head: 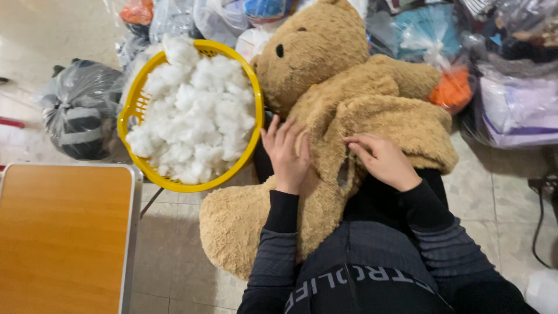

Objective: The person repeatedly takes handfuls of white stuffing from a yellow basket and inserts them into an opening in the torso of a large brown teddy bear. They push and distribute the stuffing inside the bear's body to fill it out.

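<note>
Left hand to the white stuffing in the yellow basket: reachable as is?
Probably yes. The left hand rests flat on the teddy bear, right beside the yellow basket; the stuffing is heaped, uncovered, with nothing between.

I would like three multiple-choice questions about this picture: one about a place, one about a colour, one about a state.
1. Where is the basket relative to the teddy bear?
A. to its left in the picture
B. on top of it
C. behind the person

2. What colour is the basket?
A. red
B. yellow
C. blue

3. What is the state of the basket?
A. empty
B. overturned
C. heaped with white stuffing

Answers: 1 A, it stands left of the bear's head. 2 B, its rim is yellow. 3 C, the white stuffing rises above the rim. The left hand and the right hand rest on the bear.
</note>
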